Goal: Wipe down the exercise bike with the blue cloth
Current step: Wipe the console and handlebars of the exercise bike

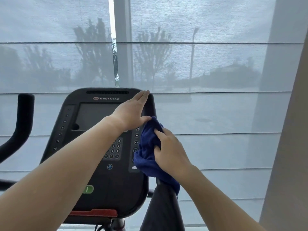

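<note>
Right of centre in the frame, our right hand (168, 152) bunches the blue cloth (150, 150) against the right handlebar (162, 209) beside the console (100, 180) of the exercise bike, closed around it so the wad presses on the bar. Our left hand (131, 112), fingers flat and open, rests on the console's upper right edge, likely to steady it. The console reads "STAR TRAC", with numbered keys below.

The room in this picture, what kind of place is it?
Probably a gym or fitness room. An exercise bike's console fills the middle, with a black handlebar beside it, and the right hand holds a blue cloth against it. Behind hang sheer window blinds.
</note>
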Demonstrator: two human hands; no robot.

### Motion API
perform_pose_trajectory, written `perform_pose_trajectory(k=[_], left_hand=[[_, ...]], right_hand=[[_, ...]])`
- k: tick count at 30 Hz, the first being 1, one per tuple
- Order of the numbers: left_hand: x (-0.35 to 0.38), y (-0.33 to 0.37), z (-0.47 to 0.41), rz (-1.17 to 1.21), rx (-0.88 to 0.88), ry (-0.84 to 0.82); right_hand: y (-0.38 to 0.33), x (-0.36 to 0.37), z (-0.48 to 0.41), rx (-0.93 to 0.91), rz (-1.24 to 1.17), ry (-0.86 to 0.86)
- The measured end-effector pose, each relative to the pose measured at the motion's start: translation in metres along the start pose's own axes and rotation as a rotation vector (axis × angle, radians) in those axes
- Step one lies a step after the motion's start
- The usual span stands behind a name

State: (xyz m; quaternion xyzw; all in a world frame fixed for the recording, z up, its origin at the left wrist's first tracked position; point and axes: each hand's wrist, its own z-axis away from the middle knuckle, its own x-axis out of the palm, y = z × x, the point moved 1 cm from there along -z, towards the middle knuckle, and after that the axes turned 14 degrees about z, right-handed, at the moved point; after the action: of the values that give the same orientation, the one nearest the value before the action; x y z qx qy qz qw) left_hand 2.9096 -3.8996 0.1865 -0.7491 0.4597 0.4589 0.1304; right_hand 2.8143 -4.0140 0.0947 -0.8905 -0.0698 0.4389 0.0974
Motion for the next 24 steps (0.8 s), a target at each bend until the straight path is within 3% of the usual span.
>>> perform_pose_trajectory(k=[7,24], left_hand=[[0.011,-0.002,-0.005,-0.007,-0.038,0.033],[0.015,0.01,0.004,0.045,-0.123,0.022]], right_hand=[[-0.011,0.01,0.001,0.118,0.014,-0.169],[-0.018,-0.011,0.032,0.013,0.019,-0.166]])
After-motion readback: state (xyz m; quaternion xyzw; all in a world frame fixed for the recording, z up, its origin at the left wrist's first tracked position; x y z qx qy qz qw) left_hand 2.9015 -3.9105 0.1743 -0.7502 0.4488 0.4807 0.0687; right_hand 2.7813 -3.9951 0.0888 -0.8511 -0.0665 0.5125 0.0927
